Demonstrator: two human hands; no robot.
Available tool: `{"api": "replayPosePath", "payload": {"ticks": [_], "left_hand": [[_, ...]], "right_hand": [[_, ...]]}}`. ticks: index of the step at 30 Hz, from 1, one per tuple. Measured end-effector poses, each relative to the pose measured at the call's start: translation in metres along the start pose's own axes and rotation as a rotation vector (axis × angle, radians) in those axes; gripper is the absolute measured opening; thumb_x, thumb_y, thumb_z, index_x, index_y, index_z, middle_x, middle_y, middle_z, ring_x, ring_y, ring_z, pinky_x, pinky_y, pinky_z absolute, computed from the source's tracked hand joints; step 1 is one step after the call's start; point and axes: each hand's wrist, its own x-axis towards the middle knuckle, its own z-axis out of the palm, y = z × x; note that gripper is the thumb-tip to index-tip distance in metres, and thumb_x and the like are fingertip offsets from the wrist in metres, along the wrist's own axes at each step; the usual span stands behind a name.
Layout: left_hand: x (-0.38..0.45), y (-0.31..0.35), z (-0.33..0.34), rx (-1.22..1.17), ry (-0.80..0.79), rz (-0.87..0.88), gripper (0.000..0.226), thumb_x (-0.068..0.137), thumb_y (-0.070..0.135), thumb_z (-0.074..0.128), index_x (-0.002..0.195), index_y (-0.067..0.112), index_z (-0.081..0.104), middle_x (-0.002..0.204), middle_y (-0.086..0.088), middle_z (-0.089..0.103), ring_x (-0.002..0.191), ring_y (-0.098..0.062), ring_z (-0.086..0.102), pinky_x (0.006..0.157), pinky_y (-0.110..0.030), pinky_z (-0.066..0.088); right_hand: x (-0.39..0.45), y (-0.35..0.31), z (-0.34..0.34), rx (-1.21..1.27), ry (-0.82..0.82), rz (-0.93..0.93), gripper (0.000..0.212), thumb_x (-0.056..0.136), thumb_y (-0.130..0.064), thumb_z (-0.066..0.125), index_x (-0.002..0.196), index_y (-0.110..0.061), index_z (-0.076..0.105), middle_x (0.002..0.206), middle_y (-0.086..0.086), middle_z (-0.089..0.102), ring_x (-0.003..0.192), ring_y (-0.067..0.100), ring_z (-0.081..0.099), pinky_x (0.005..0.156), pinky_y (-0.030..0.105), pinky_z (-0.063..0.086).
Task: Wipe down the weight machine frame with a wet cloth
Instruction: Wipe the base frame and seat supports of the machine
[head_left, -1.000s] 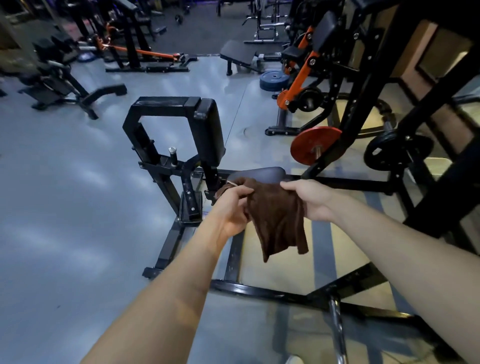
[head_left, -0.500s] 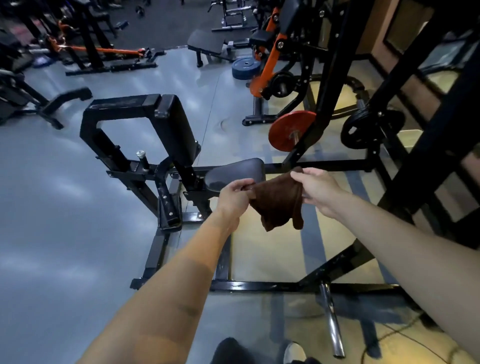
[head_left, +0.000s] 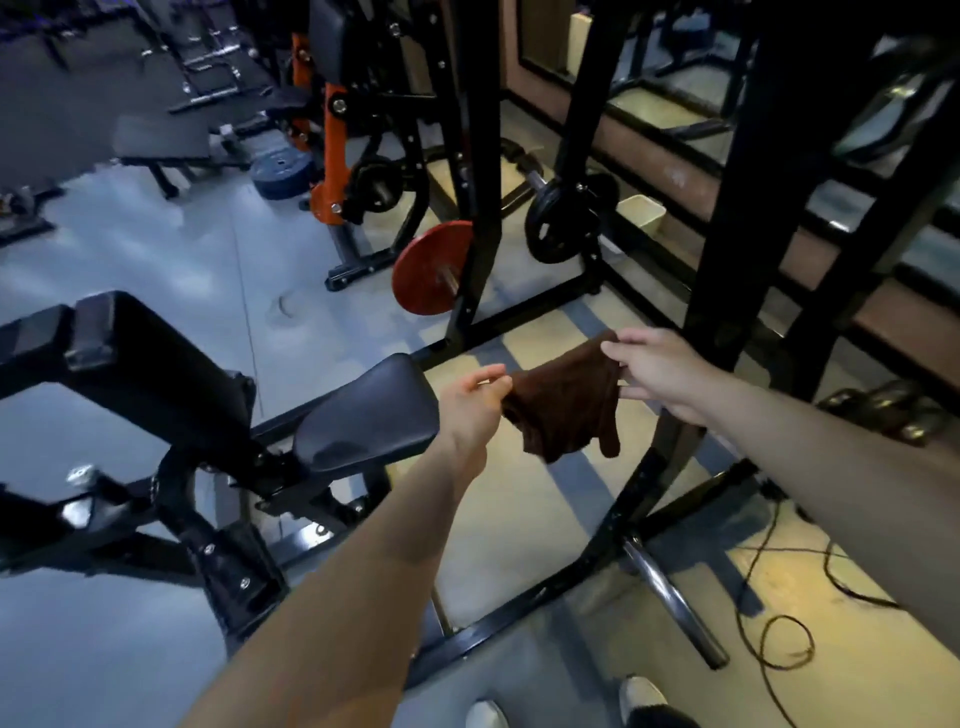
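Brown terry cloth (head_left: 566, 405), soft and crumpled, hangs stretched between my two hands, mid-air above the floor (head_left: 130, 270). My left hand (head_left: 475, 402) pinches its 9 o'clock edge with fingers and thumb curled together; my right hand (head_left: 660, 371) pinches the 3 o'clock corner, fingers partly extended. Loose folds droop toward 6 o'clock. Black steel machine frame (head_left: 722, 260), square tube with a matte finish, stands at 2 o'clock of the cloth, apart from it. Rounded black vinyl seat pad (head_left: 369, 415), smooth and glossy, sits at 9 o'clock beside my left hand. Red round weight plate (head_left: 428, 267) at 11 o'clock. Chrome peg (head_left: 670, 603) at 5 o'clock. Thin black cable (head_left: 779, 634) loops on the yellowish floor patch.
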Motion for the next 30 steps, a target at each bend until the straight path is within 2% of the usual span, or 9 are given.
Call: {"api": "replayPosePath", "payload": {"ticks": [3,8,11,15,17,20,25,27,30], "left_hand": [[0.018,0.004,0.018,0.036,-0.057,0.067,0.016,0.098,0.006,0.065,0.107,0.017,0.073,0.104,-0.007,0.069,0.082,-0.014,0.061,0.073,-0.021,0.051],[0.050,-0.012,0.053,0.050,-0.074,0.127,0.023,0.098,0.002,0.062,0.101,0.022,0.073,0.111,-0.010,0.072,0.099,-0.023,0.068,0.093,-0.035,0.057],[0.081,-0.041,0.073,0.027,-0.058,0.168,0.026,0.100,0.002,0.058,0.101,0.024,0.072,0.109,-0.008,0.072,0.102,-0.021,0.068,0.088,-0.030,0.058],[0.120,-0.100,0.098,0.033,-0.025,0.172,0.026,0.102,0.002,0.053,0.110,0.018,0.071,0.108,-0.004,0.069,0.104,-0.018,0.066,0.088,-0.029,0.057],[0.140,-0.132,0.106,0.060,0.001,0.189,0.026,0.103,0.003,0.052,0.115,0.018,0.070,0.111,-0.002,0.068,0.105,-0.016,0.064,0.092,-0.030,0.056],[0.169,-0.174,0.110,0.022,0.050,0.223,0.026,0.103,0.004,0.053,0.114,0.018,0.071,0.112,-0.002,0.068,0.101,-0.012,0.064,0.085,-0.026,0.054],[0.218,-0.244,0.119,-0.095,-0.022,0.237,0.021,0.100,0.004,0.059,0.099,0.018,0.075,0.102,-0.007,0.074,0.094,-0.021,0.072,0.081,-0.032,0.061],[0.235,-0.273,0.124,-0.087,-0.045,0.252,0.022,0.099,0.006,0.061,0.096,0.020,0.077,0.102,-0.007,0.076,0.097,-0.023,0.073,0.081,-0.034,0.062],[0.252,-0.319,0.138,-0.094,-0.078,0.279,0.021,0.099,0.005,0.062,0.095,0.019,0.078,0.099,-0.007,0.077,0.090,-0.022,0.073,0.078,-0.033,0.062]], "right_hand": [[0.013,0.001,-0.011,0.045,0.072,-0.018,0.033,0.103,-0.023,0.063,0.135,-0.016,0.060,0.117,0.005,0.072,0.104,0.017,0.072,0.077,0.029,0.059],[0.045,0.022,-0.028,0.014,0.104,-0.069,0.037,0.102,-0.027,0.064,0.138,-0.017,0.061,0.121,0.007,0.073,0.103,0.019,0.074,0.081,0.032,0.062],[0.068,0.044,-0.033,-0.017,0.025,-0.128,0.024,0.105,-0.025,0.060,0.127,-0.018,0.066,0.114,0.008,0.076,0.097,0.016,0.076,0.072,0.026,0.061],[0.098,0.097,-0.027,-0.106,-0.089,-0.169,0.017,0.105,-0.026,0.059,0.115,-0.018,0.071,0.113,0.015,0.076,0.105,0.026,0.074,0.095,0.042,0.060],[0.119,0.131,-0.024,-0.145,-0.111,-0.213,0.017,0.105,-0.025,0.058,0.111,-0.017,0.072,0.108,0.011,0.077,0.097,0.020,0.076,0.083,0.033,0.061],[0.148,0.173,-0.011,-0.147,-0.056,-0.284,0.016,0.107,-0.022,0.055,0.107,-0.016,0.070,0.107,0.005,0.075,0.091,0.013,0.075,0.069,0.022,0.056],[0.205,0.250,0.009,-0.152,0.097,-0.442,0.022,0.092,-0.040,0.061,0.100,-0.023,0.072,0.100,0.004,0.077,0.096,0.023,0.074,0.092,0.052,0.060],[0.218,0.278,0.010,-0.183,0.124,-0.498,0.023,0.091,-0.043,0.060,0.097,-0.023,0.072,0.098,0.005,0.077,0.097,0.025,0.073,0.095,0.056,0.057],[0.230,0.320,0.007,-0.199,0.140,-0.531,0.016,0.102,-0.029,0.059,0.096,-0.020,0.072,0.104,0.018,0.074,0.100,0.036,0.072,0.094,0.058,0.057]]}}
